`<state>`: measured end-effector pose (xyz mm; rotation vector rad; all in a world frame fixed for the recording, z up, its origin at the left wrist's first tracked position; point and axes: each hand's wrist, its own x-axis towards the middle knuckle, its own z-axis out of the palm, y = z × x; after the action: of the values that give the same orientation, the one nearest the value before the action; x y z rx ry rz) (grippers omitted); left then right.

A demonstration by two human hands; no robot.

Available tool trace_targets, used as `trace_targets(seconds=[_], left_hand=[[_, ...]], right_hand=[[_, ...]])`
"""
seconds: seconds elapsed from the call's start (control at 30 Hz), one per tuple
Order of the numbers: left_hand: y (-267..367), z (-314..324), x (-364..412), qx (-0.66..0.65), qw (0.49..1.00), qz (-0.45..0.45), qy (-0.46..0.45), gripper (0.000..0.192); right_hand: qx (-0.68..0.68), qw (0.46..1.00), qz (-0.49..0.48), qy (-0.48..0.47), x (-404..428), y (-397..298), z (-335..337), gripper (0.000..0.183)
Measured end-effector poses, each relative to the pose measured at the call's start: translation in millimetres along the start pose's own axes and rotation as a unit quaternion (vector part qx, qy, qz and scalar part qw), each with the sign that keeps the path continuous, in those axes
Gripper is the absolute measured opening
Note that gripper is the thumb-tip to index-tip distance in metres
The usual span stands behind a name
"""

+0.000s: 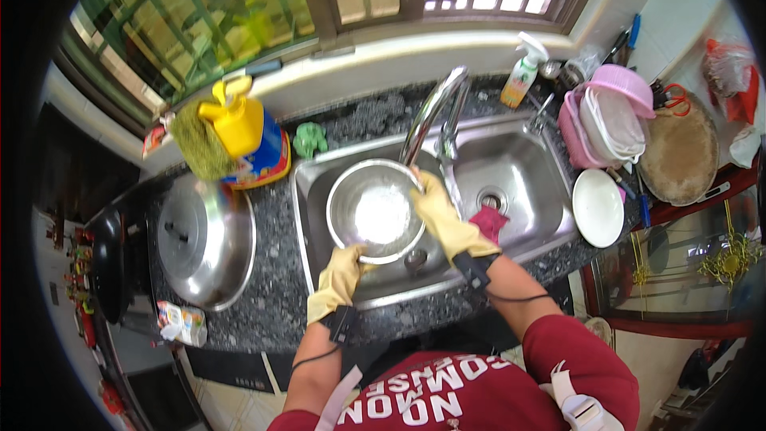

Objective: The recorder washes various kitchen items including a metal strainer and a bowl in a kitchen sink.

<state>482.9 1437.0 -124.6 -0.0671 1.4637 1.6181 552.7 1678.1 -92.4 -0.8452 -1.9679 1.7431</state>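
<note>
A round stainless-steel basin (383, 215) is held over the left bowl of a double steel sink (306, 209). My left hand (338, 278), in a pale yellow rubber glove, grips its near rim at the lower left. On the upper right rim is my right hand (437, 212), gloved the same way. The basin's inside faces up, bright with glare. Just behind the basin the chrome faucet (432, 111) arches, its spout end close to the far rim; I cannot tell whether water runs. A dark red cloth (491, 222) lies in the right bowl (526, 173) beside the drain.
Left of the sink are a large steel lid (206, 245) and a yellow jug (239, 126) with a green scouring cloth (200, 143). A green cloth (310, 139) lies behind the sink. To the right are a spray bottle (522, 75), pink baskets (577, 131), a white dish (598, 208) and a round board (679, 149).
</note>
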Motion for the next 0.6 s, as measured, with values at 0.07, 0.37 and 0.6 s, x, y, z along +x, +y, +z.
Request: trace_targets(seconds=[0.07,0.37,0.6], left_hand=[[9.0,13.7,8.5,-0.013,0.993,-0.056,0.107,0.044],[55.4,98.6,-41.6,0.54,0.796,0.265,-0.076,0.052],[37.8,80.6,-16.1,0.562,0.811,0.16,-0.031,0.031]], right_hand=[[-0.027,0.992,-0.091,0.088,1.9,2.5,6.0,0.031],[-0.11,0.979,-0.074,0.155,-19.9,-32.6,22.9,0.031],[0.072,0.978,-0.196,-0.025,-21.7,-53.5,30.5,0.042]])
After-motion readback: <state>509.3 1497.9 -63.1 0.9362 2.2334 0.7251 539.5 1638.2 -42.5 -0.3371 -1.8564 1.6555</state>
